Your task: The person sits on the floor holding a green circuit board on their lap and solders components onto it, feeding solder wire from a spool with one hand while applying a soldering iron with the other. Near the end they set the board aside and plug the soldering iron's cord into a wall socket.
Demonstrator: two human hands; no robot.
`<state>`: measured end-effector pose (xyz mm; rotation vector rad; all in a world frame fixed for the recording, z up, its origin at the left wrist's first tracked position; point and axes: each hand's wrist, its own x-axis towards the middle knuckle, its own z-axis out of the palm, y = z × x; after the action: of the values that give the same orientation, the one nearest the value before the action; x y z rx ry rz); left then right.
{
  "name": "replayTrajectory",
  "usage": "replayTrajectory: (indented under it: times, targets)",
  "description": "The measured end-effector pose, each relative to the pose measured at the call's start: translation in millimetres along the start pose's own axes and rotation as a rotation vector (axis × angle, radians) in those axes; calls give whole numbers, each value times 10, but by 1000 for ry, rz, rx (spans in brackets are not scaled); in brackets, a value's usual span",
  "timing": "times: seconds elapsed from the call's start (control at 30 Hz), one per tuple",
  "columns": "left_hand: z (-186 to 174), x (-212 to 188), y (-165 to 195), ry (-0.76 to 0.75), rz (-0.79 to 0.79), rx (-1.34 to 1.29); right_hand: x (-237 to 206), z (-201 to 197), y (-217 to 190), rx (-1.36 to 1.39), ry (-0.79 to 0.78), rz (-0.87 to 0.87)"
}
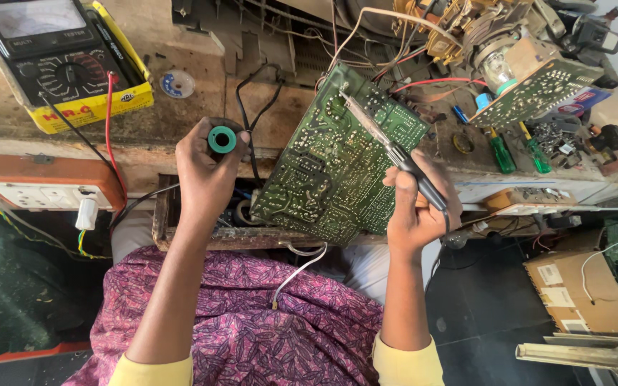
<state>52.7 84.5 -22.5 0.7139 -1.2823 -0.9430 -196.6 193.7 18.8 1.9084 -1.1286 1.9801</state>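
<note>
Two hands were at work. My left hand (pixel 205 175) pinched a green spool (pixel 222 139) in its fingertips, just left of the board (pixel 330 171). My right hand (pixel 416 207) closed its fingers around the iron (pixel 395 154), tip resting on the board's far part.

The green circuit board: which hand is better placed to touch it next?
Probably the right hand: its soldering iron already lies across the circuit board, while the left hand holds a green spool beside it.
</note>
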Motion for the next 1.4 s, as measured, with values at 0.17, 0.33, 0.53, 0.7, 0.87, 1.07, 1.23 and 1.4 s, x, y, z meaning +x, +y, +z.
replayTrajectory:
  times: [0.17, 0.33, 0.53, 0.7, 0.87, 1.07, 1.23, 1.4]
  targets:
    - [1, 4, -8, -3, 9, -4, -23, -7, 17, -3, 7, 45]
    - [6, 4, -13, -3, 3, -19, -25, -4, 78, 70, 36, 94]
    - [-2, -5, -17, -3, 8, 5, -24, -3, 129, 130, 66, 120]
    - [2, 2, -22, -11, -1, -32, -57, 5, 89, 17, 43, 76]
    - [-7, -1, -8, -16, -19, -26, -42, 17, 88, 79, 51, 79]
    - [-5, -7, -6, -8, -12, -45, -37, -3, 116, 85, 62, 42]
    - [-15, -10, -16, -7, 30, -12, -55, -31, 166, 156, 174, 63]
    - [-9, -17, -14, 0, -2, -30, -84, -80, 196, 209, 215, 95]
